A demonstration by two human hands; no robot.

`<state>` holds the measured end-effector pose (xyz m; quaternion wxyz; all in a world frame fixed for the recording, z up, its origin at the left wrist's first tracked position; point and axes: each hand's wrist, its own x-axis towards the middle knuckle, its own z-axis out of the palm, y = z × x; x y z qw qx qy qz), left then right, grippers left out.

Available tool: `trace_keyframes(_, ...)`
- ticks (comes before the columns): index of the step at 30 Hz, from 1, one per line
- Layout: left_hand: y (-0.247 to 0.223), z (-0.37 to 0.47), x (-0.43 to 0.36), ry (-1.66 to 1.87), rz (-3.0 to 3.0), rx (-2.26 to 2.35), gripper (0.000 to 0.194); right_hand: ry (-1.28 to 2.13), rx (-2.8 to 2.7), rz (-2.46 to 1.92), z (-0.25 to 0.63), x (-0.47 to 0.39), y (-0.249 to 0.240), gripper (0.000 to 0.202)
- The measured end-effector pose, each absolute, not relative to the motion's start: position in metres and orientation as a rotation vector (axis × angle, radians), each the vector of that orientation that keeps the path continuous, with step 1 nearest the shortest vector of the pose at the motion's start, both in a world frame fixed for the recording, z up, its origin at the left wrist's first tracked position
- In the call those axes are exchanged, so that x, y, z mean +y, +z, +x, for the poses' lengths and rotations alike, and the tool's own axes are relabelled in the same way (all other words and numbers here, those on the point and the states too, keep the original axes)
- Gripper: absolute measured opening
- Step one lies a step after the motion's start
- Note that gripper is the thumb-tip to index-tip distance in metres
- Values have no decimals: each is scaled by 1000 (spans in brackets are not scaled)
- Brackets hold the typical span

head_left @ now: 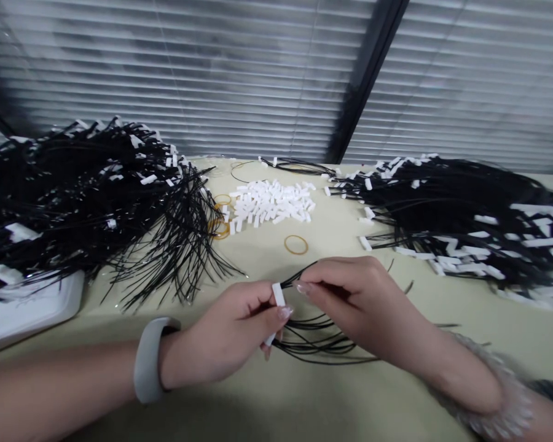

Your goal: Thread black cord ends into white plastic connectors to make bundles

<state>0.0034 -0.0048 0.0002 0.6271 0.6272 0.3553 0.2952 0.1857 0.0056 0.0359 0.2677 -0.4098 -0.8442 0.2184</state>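
Note:
My left hand (239, 325) pinches a long white plastic connector (279, 294) between thumb and fingers, holding it tilted over the table. Several black wires (313, 347) run from the connector toward the right and curve under my right hand (354, 301). The thumb and index finger of that right hand are closed on black wires (297, 276) beside the connector's upper end. Fingers cover part of the connector, and the wires' far ends are partly hidden behind my right hand and forearm.
Loose white connectors (271, 202) lie in a heap at the table's middle, near yellow rubber bands (295, 245). At left, a large pile of black wires (96, 190) spreads beside a white tray (41, 313). More wires with white connectors (456, 202) lie at right. Blinds (239, 73) stand behind.

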Motion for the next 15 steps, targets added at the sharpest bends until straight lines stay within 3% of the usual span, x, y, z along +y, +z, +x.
trace_keyframes(9,1,4,-3,730,1369,970,25,483,-2002,-1157,194,11,46,10)
trace_keyframes(12,-1,4,-1,847,1285,954,22,426,-1727,-1334,217,30,49,18)
trace_keyframes(15,-1,4,0,944,1237,950,19,510,-1947,-1425,232,48,40,25)
